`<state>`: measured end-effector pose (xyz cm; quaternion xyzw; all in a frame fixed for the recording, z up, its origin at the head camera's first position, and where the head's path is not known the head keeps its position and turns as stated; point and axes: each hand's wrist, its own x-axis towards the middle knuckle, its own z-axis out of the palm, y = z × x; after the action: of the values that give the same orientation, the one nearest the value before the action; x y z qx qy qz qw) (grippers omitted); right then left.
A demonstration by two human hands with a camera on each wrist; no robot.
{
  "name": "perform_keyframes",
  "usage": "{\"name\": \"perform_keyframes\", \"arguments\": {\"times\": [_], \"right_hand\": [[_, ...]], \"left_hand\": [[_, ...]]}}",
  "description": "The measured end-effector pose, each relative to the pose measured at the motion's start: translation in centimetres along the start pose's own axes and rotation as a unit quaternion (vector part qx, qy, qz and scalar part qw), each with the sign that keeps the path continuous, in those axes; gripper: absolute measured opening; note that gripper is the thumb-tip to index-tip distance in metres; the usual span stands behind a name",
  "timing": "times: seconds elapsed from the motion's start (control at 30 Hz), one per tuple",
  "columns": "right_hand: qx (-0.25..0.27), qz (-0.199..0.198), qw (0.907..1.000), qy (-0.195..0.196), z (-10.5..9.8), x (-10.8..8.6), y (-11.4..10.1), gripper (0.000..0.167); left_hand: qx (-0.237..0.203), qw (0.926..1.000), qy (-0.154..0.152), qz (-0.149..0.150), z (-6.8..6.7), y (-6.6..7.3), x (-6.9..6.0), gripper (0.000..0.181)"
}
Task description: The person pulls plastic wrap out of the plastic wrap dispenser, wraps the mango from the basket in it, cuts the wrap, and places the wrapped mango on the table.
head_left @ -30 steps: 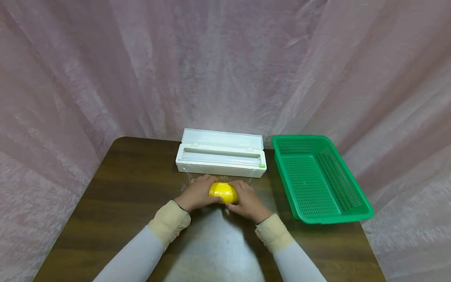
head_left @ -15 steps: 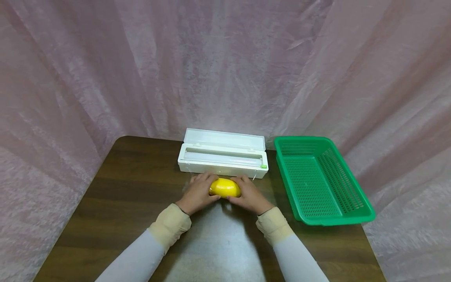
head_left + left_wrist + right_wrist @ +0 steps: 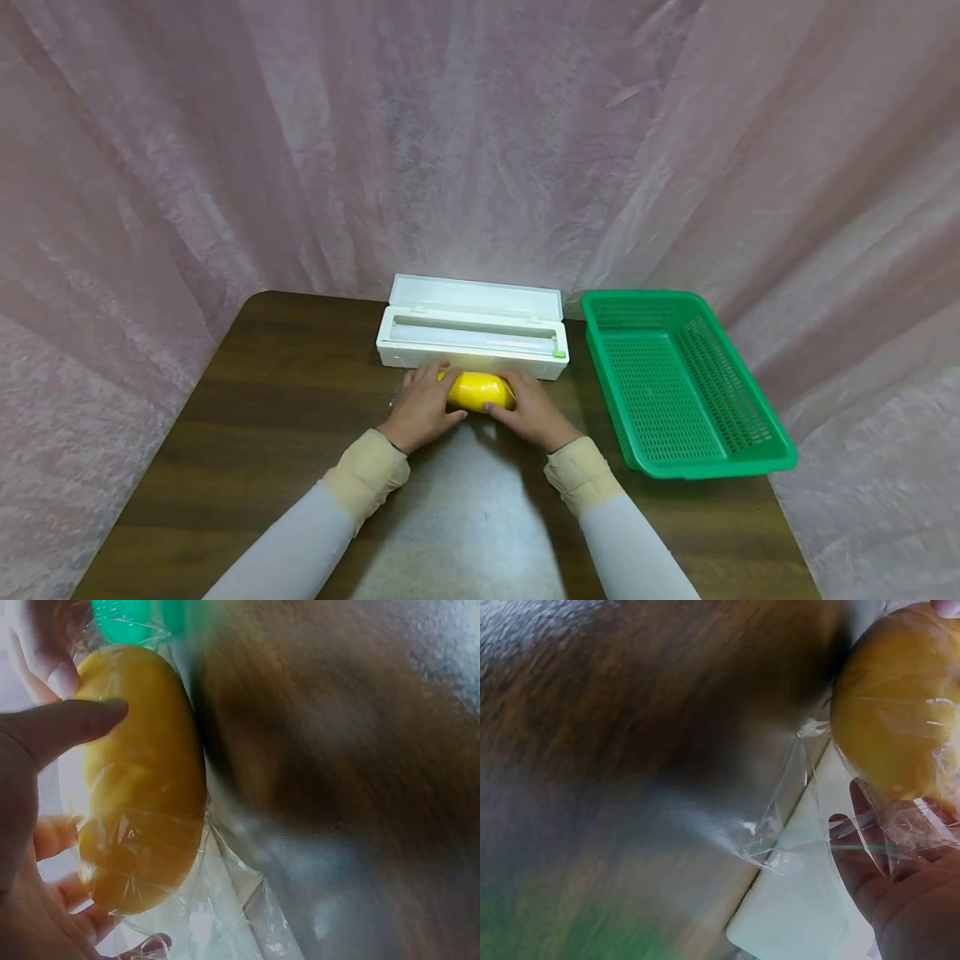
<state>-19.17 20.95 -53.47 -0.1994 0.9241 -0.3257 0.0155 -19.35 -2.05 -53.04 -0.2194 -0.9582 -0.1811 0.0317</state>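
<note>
A yellow oval fruit (image 3: 480, 392), its kind not certain, is covered in clear plastic wrap and held just above or on the table, between both hands. My left hand (image 3: 422, 410) grips its left end, thumb on the near side and fingers round the far side. At the other end my right hand (image 3: 534, 412) holds it, with its thumb (image 3: 498, 410) near the front. Loose plastic wrap (image 3: 240, 892) hangs off the left end in the left wrist view. More film (image 3: 787, 802) trails from the right end, across the right fingers. The fruit's underside is hidden.
Just beyond the hands stands a white cling film dispenser (image 3: 465, 360), its lid (image 3: 476, 293) raised, with a roll (image 3: 472, 337) inside and a green slider (image 3: 558, 354). A green basket (image 3: 633, 454) stands to the right on the brown table (image 3: 300, 400). Pink curtains hang behind.
Both hands have shifted the fruit slightly away from me, towards the dispenser, and turned it. The film that showed beyond the fingers is now mostly gathered in close to the fruit.
</note>
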Motion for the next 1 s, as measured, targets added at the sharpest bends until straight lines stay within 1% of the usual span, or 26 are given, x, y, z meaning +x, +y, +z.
{"name": "perform_keyframes", "arguments": {"times": [0.13, 0.23, 0.4, 0.5, 0.57, 0.63, 0.73, 0.83, 1.0], "right_hand": [[0.004, 0.019, 0.9998, 0.003, 0.0, 0.0, 0.3, 0.058], [0.013, 0.028, 0.9995, 0.004, -0.1, 0.1, 0.4, 0.059], [0.024, 0.017, 0.9996, 0.001, -0.4, 0.5, 0.4, 0.059], [0.06, 0.01, 0.9981, -0.01, -0.6, 0.8, 0.4, 0.053], [0.085, 0.014, 0.9961, -0.017, -1.0, 0.8, 0.3, 0.05], [0.104, 0.02, 0.994, -0.025, -1.4, 0.9, 0.1, 0.046], [0.105, 0.03, 0.9935, -0.032, -2.0, 1.1, -0.2, 0.043], [0.1, 0.03, 0.994, -0.033, -2.5, 1.3, -0.4, 0.039], [0.081, 0.03, 0.9957, -0.032, -3.0, 1.7, -0.4, 0.04]], "left_hand": [[0.007, 1.0, 0.004, -0.001, 0.1, 0.1, 0.1, 0.08], [0.004, 0.9999, 0.009, 0.0, -0.1, 0.1, 0.0, 0.083], [0.008, 0.9998, 0.016, 0.004, -0.3, 0.1, -0.2, 0.08], [0.008, 0.9998, 0.015, 0.007, -0.5, 0.2, -0.3, 0.079], [0.012, 0.9998, 0.017, 0.009, -0.7, 0.3, -0.4, 0.079], [0.019, 0.9994, 0.025, 0.015, -0.9, 0.4, -0.5, 0.081], [0.041, 0.9973, 0.05, 0.033, -1.2, 0.4, -0.6, 0.084], [0.066, 0.9941, 0.068, 0.053, -1.5, 0.6, -0.7, 0.088], [0.089, 0.991, 0.075, 0.067, -1.8, 0.8, -0.8, 0.092]]}}
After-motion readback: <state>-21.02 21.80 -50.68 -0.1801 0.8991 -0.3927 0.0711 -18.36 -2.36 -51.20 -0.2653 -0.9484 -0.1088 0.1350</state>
